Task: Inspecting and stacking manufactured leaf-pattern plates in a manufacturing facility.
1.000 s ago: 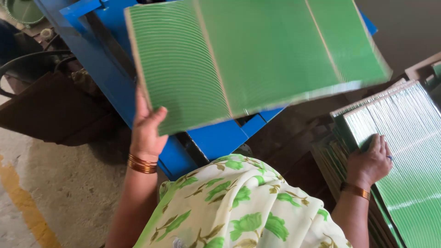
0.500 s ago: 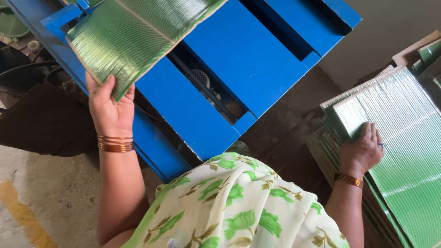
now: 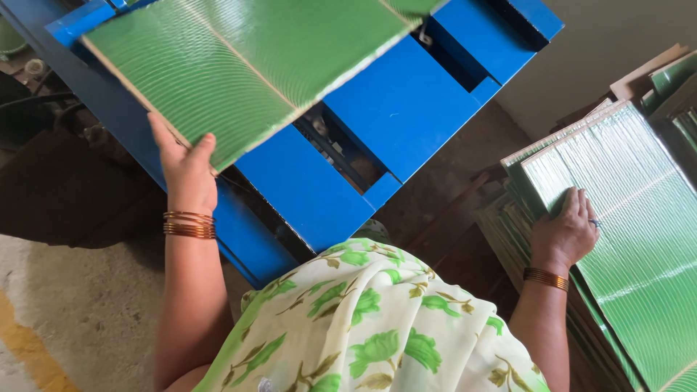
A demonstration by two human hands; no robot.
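My left hand (image 3: 185, 167) grips the near corner of a large green ribbed sheet (image 3: 247, 62) with a cardboard-coloured backing, held flat over the blue machine (image 3: 396, 109). My right hand (image 3: 566, 232) rests with spread fingers on the top sheet of a stack of the same green sheets (image 3: 632, 239) at my right. Both wrists wear copper-coloured bangles. A white cloth with green flowers (image 3: 363, 319) covers my lap at the bottom.
The blue machine has a dark slot (image 3: 341, 149) with metal parts inside, partly under the held sheet. Concrete floor (image 3: 65, 319) with a yellow stripe lies lower left. More cardboard-backed sheets (image 3: 668, 72) stand at the far right.
The held green sheet swung left and then back over the machine, and now lies lower and flatter above its slot. My right hand stayed on the stack.
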